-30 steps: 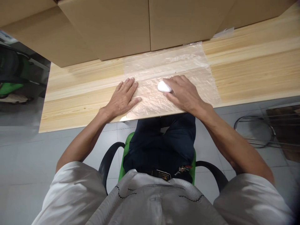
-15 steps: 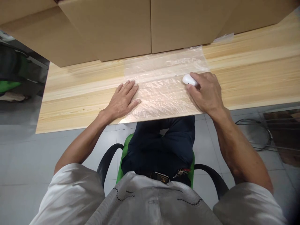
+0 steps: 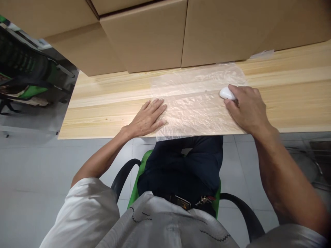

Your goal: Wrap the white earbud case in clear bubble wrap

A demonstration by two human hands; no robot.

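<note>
A thin, crinkled clear plastic sheet [image 3: 191, 110] lies flat on the wooden table, its front edge hanging slightly over the table's near edge. My left hand [image 3: 149, 118] rests palm down at the sheet's left side, fingers spread, fingertips touching the plastic. At the right side of the sheet, my right hand [image 3: 248, 106] grips a smooth white computer mouse [image 3: 227, 93] between thumb and fingers. Part of the mouse is hidden inside that hand.
Large cardboard boxes [image 3: 155, 41] stand along the back of the wooden table [image 3: 103, 110]. Another bit of clear plastic [image 3: 263, 54] pokes out by the right box. A dark chair [image 3: 28, 65] is at the far left. My legs are under the table's front edge.
The whole scene has shifted right and slightly down as my head turned. The sheet's front left corner now pokes past the table edge. Both hands keep their grip and pose.
</note>
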